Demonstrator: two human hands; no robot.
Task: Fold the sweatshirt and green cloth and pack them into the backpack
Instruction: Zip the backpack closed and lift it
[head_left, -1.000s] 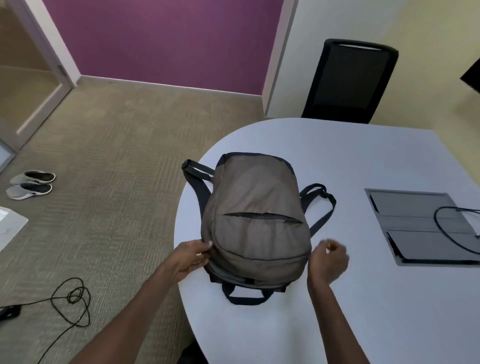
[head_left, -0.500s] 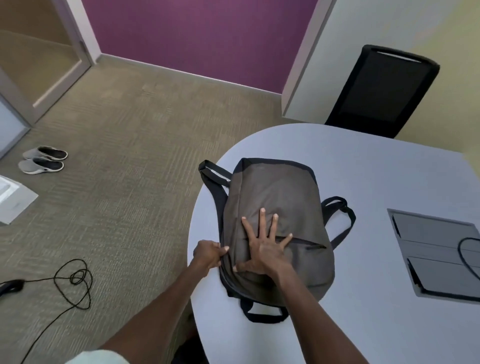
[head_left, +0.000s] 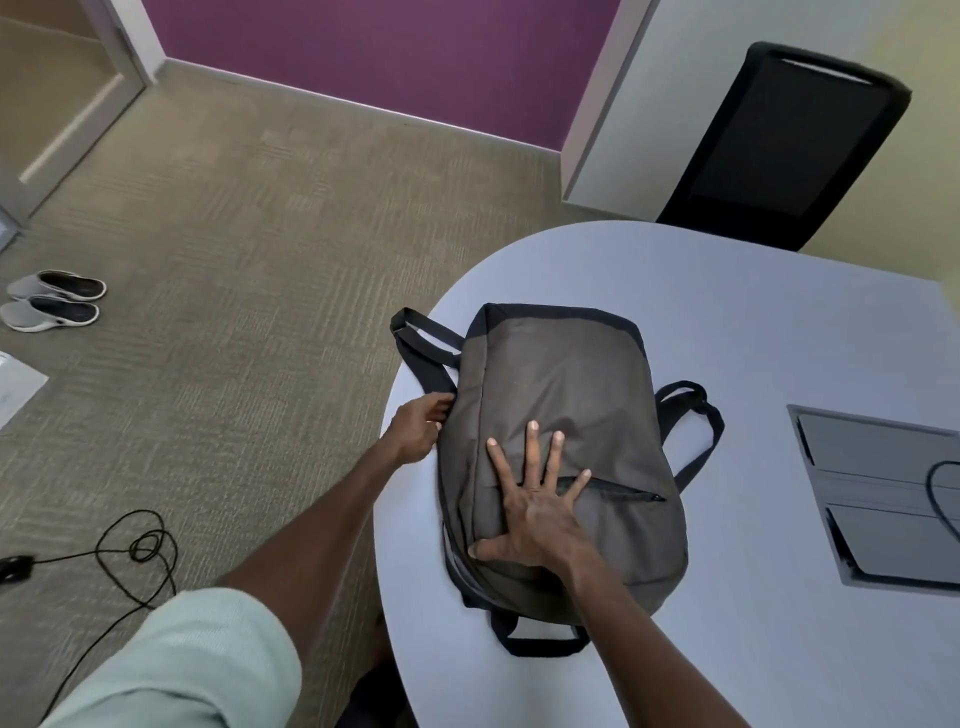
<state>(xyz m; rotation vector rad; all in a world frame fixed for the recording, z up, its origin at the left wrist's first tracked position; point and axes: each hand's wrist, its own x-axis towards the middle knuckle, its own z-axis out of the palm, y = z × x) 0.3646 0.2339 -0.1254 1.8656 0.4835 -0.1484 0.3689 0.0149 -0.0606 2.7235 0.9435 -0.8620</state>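
Observation:
A grey-brown backpack (head_left: 566, 405) with black straps lies flat on the white table (head_left: 779, 322), its top handle toward me. My right hand (head_left: 535, 512) presses flat on its front with fingers spread, across the front pocket zip. My left hand (head_left: 418, 426) is at the bag's left side seam with fingers curled there; whether it pinches a zip pull is hidden. No sweatshirt or green cloth is in view.
A grey panel (head_left: 883, 499) with a black cable sits in the table at the right. A black chair (head_left: 784, 145) stands behind the table. On the carpet at the left lie a pair of shoes (head_left: 52, 299) and a coiled black cable (head_left: 135, 551).
My right hand came from beside the bag onto its front and stays pressed there. My left hand slid along the bag's left side, away from me.

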